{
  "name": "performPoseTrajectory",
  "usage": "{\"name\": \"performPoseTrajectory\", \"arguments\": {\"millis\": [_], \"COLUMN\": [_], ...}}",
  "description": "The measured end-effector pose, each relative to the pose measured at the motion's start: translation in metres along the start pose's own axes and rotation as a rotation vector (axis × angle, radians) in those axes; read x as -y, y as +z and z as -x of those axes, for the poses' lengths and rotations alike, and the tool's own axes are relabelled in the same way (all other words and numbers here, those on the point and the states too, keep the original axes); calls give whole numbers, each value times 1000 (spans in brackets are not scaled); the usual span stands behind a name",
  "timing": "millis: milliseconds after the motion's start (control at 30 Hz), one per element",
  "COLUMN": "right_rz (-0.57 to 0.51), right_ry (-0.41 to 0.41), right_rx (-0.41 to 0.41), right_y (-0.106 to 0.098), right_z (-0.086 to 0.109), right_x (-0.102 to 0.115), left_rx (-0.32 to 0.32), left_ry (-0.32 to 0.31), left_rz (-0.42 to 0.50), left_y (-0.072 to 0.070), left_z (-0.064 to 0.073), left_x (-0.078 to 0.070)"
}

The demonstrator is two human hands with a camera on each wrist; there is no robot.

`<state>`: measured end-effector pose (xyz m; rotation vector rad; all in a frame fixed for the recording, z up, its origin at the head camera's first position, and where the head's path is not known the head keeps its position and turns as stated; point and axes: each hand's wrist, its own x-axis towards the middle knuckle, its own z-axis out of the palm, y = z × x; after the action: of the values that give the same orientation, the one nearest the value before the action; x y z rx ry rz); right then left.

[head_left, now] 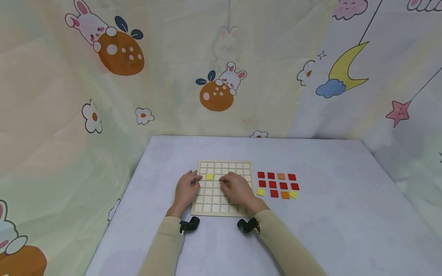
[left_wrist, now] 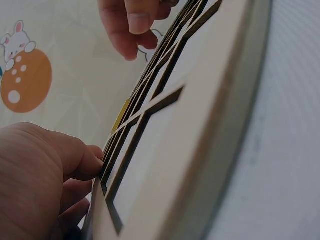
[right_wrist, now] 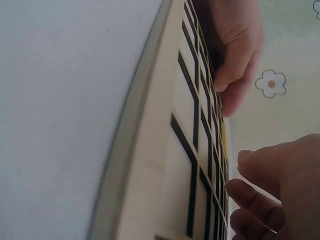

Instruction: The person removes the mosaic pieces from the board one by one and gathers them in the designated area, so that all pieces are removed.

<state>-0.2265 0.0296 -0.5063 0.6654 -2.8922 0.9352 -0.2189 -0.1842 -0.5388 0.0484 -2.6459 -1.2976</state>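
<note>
A square wooden grid board (head_left: pixel 221 214) lies on the table with one yellow tile (head_left: pixel 209 176) in a cell near its upper left. The left hand (head_left: pixel 187 190) holds the board's left edge, its thumb on the top face and the other fingers against the side in the left wrist view. Over the middle of the board is the right hand (head_left: pixel 238 188), fingers bent. In the right wrist view, a gap shows between its thumb (right_wrist: pixel 260 162) and index finger, with no tile visible there. Its palm side is hidden in the head view.
Right of the board, loose square tiles lie in rough rows: several red tiles (head_left: pixel 272 184), orange tiles (head_left: pixel 285 195) and yellow tiles (head_left: pixel 261 191). A pale cloth covers the table (head_left: pixel 331 214). Behind it hangs a printed curtain (head_left: pixel 269 92). Each wrist carries a black camera (head_left: pixel 189 224).
</note>
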Motion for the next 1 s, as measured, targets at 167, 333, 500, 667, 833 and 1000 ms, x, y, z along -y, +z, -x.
{"name": "performPoseTrajectory", "arguments": {"millis": [167,333,500,667,833,1000], "right_rz": [7,17,25,62,126,150], "right_ry": [-24,6,48,47,36,-1], "right_rx": [0,-13,-12,13,60,58], "right_y": [4,8,9,11,15,18], "right_z": [-6,-13,-20,-24,-29,-35], "right_x": [1,1,3,8,13,16], "left_rx": [3,2,7,16,16,12], "left_ry": [4,9,0,-11,-2,21], "left_rz": [-7,-7,-13,-15,-18,-21], "left_y": [1,0,1,1,1,-1], "left_z": [0,-1,-1,-1,-2,-2], "left_x": [1,1,1,1,2,2]}}
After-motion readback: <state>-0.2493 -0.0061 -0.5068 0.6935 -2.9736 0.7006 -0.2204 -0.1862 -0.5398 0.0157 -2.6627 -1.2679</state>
